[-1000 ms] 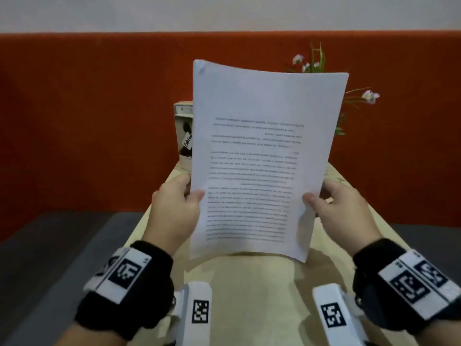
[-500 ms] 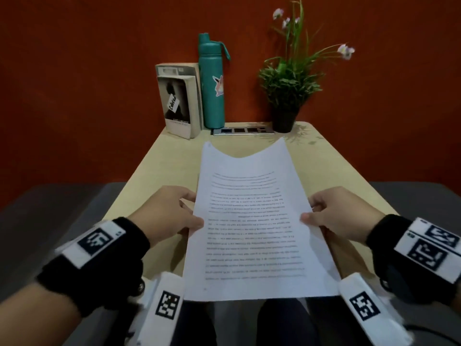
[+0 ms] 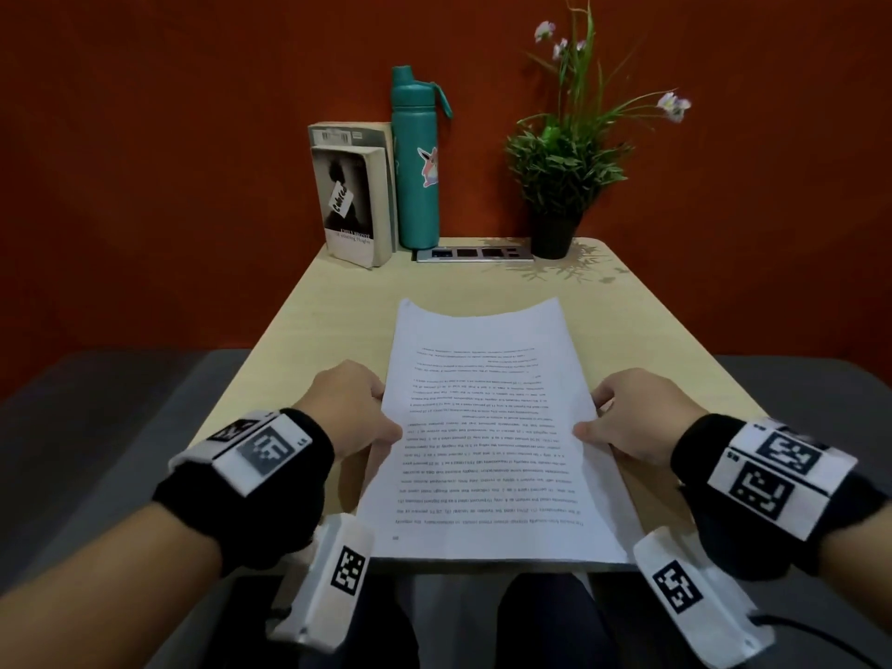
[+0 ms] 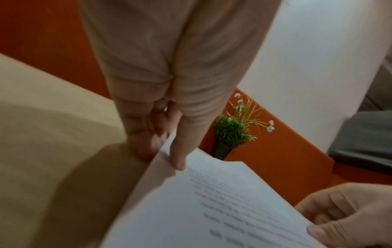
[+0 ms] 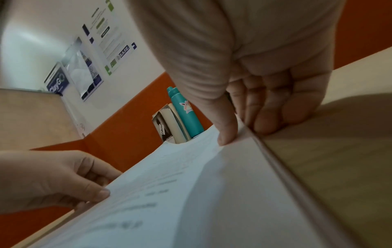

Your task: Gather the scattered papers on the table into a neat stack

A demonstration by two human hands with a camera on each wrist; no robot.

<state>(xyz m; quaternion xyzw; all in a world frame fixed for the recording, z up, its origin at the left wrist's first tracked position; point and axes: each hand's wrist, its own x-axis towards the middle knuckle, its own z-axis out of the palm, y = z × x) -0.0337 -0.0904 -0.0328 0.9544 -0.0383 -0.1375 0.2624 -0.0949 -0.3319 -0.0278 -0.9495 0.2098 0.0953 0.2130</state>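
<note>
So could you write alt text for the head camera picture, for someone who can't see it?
Two hands, the left hand and right hand, pinch the side edges of a white stack of printed paper sheets over a pale wooden table. At the far edge, against an orange wall, stand two paperback books, a teal metal water bottle and a green potted plant.

Black wristbands (image 3: 251, 494) carry white blocks printed with black square code markers (image 3: 753, 480)
</note>
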